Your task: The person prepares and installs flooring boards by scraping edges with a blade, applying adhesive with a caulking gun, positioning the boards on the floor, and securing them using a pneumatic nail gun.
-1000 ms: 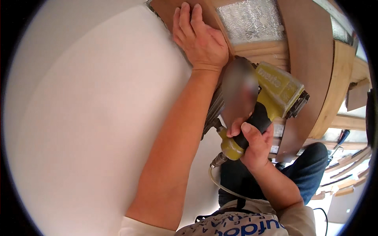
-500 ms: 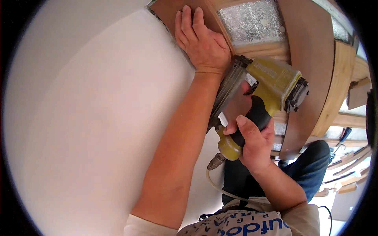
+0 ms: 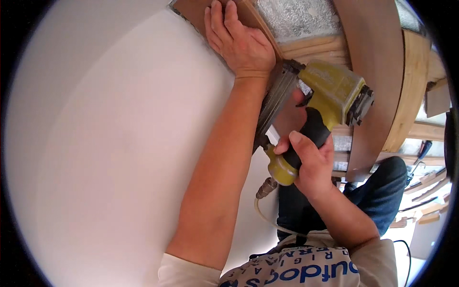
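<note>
My left hand [image 3: 241, 43] lies with fingers stretched out on a brown board [image 3: 196, 13] beside the white wall. Just right of that wrist is a yellow-green nail gun [image 3: 330, 91] with a black grip and a dark magazine. Its nose meets the edge of the brown board near the heel of my left hand; the exact contact point is hard to see. My right hand [image 3: 313, 165] wraps round the grip, thumb on the near side. A finger shows near the trigger. An air hose [image 3: 260, 210] runs from the metal coupling at the handle's end toward my waist.
A smooth white wall [image 3: 119, 134] fills the left side. Silver foil insulation [image 3: 299, 19] shows between wooden battens [image 3: 315, 50]. A second brown board [image 3: 375, 62] and a pale timber [image 3: 411, 86] run along the right. Wood pieces [image 3: 430, 208] lie at the far right.
The view has shifted slightly, so boards and wall sit a little higher in it. My left hand remains on the board, and my right still grips the nail gun at the same spot.
</note>
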Demonstrator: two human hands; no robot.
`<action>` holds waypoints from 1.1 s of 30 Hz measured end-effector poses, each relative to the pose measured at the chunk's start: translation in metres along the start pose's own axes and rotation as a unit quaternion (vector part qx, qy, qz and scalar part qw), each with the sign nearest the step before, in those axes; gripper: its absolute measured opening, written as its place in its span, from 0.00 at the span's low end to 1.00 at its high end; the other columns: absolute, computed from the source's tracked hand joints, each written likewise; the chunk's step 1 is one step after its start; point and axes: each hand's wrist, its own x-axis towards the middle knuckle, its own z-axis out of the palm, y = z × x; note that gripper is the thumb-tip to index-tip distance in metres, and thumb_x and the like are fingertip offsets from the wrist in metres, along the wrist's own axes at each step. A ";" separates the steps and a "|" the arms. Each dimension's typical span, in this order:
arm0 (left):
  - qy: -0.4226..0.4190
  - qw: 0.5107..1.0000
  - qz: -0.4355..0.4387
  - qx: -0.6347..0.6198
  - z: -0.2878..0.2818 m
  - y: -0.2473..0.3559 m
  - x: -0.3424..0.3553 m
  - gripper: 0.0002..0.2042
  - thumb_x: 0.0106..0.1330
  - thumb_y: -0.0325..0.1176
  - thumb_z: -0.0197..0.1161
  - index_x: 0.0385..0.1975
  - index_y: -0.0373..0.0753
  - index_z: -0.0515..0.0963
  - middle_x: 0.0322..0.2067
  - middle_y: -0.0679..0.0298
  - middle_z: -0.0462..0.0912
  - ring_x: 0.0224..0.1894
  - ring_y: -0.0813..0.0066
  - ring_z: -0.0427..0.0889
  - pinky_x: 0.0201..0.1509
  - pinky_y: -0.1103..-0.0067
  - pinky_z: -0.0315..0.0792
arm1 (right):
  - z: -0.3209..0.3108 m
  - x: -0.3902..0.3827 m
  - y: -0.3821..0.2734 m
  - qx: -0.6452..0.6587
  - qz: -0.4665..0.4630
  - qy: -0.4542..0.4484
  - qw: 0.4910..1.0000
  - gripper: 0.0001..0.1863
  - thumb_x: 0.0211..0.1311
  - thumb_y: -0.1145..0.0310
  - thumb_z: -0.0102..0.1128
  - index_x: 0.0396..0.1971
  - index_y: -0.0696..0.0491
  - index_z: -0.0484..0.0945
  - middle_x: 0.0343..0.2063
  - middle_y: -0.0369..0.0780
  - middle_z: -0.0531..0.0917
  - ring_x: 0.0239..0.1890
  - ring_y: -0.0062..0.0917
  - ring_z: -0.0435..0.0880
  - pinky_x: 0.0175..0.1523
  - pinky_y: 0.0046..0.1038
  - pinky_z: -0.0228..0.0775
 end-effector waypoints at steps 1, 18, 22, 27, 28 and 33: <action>-0.019 1.000 -0.016 0.002 -0.003 0.004 0.001 0.26 0.66 0.28 0.46 0.65 0.29 0.70 0.66 0.42 0.70 0.69 0.39 0.67 0.76 0.49 0.57 | -0.001 -0.002 0.001 0.001 -0.001 0.001 1.000 0.27 0.71 0.79 0.56 0.68 0.55 0.63 0.32 0.39 0.83 0.33 0.23 0.85 0.39 0.28 0.80; -0.033 0.999 -0.014 -0.001 -0.005 0.009 0.006 0.25 0.67 0.28 0.45 0.64 0.29 0.70 0.65 0.39 0.69 0.68 0.38 0.67 0.75 0.48 0.57 | -0.023 -0.012 0.024 -0.007 -0.012 0.012 1.000 0.23 0.73 0.73 0.59 0.64 0.55 0.65 0.32 0.41 0.84 0.36 0.26 0.85 0.43 0.32 0.79; -0.027 1.000 -0.012 -0.006 -0.003 0.007 0.005 0.25 0.67 0.28 0.46 0.64 0.28 0.70 0.65 0.39 0.69 0.68 0.38 0.67 0.75 0.48 0.57 | -0.020 -0.011 0.027 -0.012 -0.023 0.012 1.000 0.24 0.73 0.72 0.61 0.65 0.54 0.65 0.33 0.42 0.84 0.37 0.26 0.85 0.42 0.31 0.79; -0.028 1.000 -0.012 -0.004 -0.005 0.009 0.005 0.25 0.67 0.28 0.46 0.64 0.28 0.70 0.66 0.39 0.69 0.68 0.38 0.67 0.75 0.48 0.57 | -0.017 -0.013 0.023 -0.004 -0.006 0.010 1.000 0.24 0.72 0.72 0.62 0.64 0.53 0.66 0.34 0.42 0.84 0.36 0.26 0.85 0.41 0.30 0.80; -0.032 0.999 -0.012 -0.001 -0.006 0.009 0.004 0.25 0.67 0.28 0.45 0.64 0.28 0.70 0.66 0.39 0.69 0.68 0.38 0.67 0.75 0.48 0.57 | -0.017 -0.013 0.022 -0.004 -0.005 0.009 1.000 0.24 0.72 0.72 0.62 0.64 0.53 0.66 0.34 0.42 0.84 0.36 0.26 0.85 0.41 0.30 0.80; -0.031 0.999 -0.008 -0.002 -0.006 0.008 0.004 0.25 0.67 0.28 0.45 0.65 0.29 0.69 0.65 0.39 0.69 0.68 0.39 0.67 0.76 0.48 0.57 | -0.013 -0.010 0.017 -0.014 -0.027 0.022 0.999 0.29 0.71 0.79 0.60 0.68 0.55 0.61 0.65 0.39 0.73 0.35 0.23 0.86 0.42 0.27 0.81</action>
